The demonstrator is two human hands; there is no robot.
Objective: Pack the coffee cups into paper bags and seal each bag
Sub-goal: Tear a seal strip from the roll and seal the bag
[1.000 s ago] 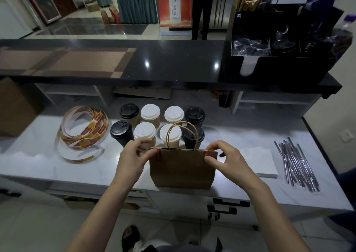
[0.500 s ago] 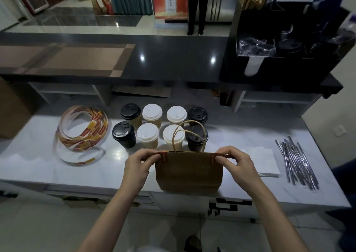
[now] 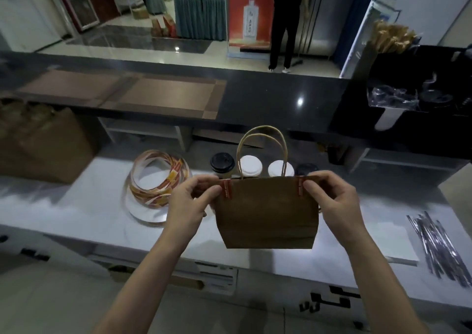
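Far on the left, a big brown paper sack (image 3: 43, 142) sits at the end of the white stone tabletop (image 3: 84, 206). Next to it lies a loose roll of red, yellow and white sticker tape (image 3: 158, 178).

Then comes the left hand (image 3: 189, 201). It pinches the top left corner of a small brown paper bag with rope handles (image 3: 265, 216), thumb in front and fingers behind. Just beside the thumb, a little red sticker (image 3: 226, 189) folds over the bag's top edge. The bag is held in the middle, right in front of the person, and I think it is lifted a bit off the tabletop. Its mouth is pressed flat, so I cannot see what is inside.

Behind the bag stand paper coffee cups (image 3: 250, 165) in a row, two with black lids and two with white. The bag may hide more.

A second red sticker (image 3: 299, 187) sits near the top right corner. The right hand (image 3: 332, 198) pinches that corner the same way. Further right lie a stack of white paper napkins (image 3: 393, 241) and a bunch of shiny silver wrapped straws (image 3: 441, 247).

I think the step here is sealing this bag, and it looks almost done, with a sticker at each end. Next, the hands likely need to rub both stickers flat, set the bag down gently so nothing tips, and fetch a new bag for the waiting cups.
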